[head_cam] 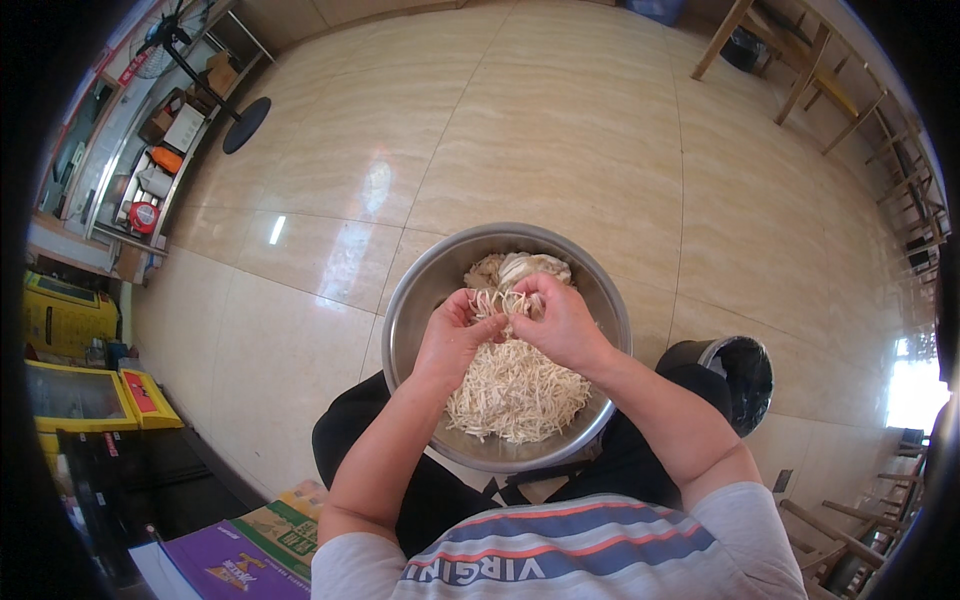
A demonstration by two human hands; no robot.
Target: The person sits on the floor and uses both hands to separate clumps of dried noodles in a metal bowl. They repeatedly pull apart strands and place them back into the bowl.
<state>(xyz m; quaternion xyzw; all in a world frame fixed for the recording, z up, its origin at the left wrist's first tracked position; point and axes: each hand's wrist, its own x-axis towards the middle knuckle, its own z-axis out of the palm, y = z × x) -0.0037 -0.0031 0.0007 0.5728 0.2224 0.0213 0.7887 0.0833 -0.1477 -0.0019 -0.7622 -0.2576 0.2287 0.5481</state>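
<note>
A wide stainless steel bowl sits between my knees. A heap of thin, pale food shreds fills its near side. Larger whitish pieces of food lie at the far side, partly covered by my hands; their exact kind cannot be told. Over the middle of the bowl, my left hand and my right hand come close together. Both pinch a small bunch of pale strands between thumb and fingers, with strands sticking up from each grip.
To the right of the bowl stands a black-lined waste bin. Cartons lie at lower left, near a yellow-framed cabinet. A pedestal fan and a loaded steel shelf stand at upper left. Wooden furniture lines the right.
</note>
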